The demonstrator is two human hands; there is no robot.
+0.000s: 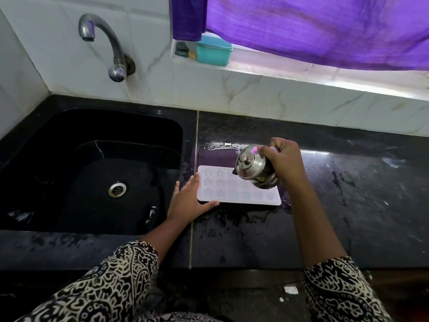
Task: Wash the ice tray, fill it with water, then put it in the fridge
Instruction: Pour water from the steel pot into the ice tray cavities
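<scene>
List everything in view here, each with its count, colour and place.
ice tray: one, whitish, flat on the counter just right of the sink
steel pot: one, silver, lidded, tilted over the tray's far right corner
sink: one, black, left side
drain: one, silver, in the sink's floor
tap: one, silver, above the sink
counter: one, black, wet around the tray
box: one, teal, on the window ledge
curtain: one, purple, above the ledge
left hand: one, fingers straight, rests on the tray's left edge
right hand: one, grips the steel pot
</scene>
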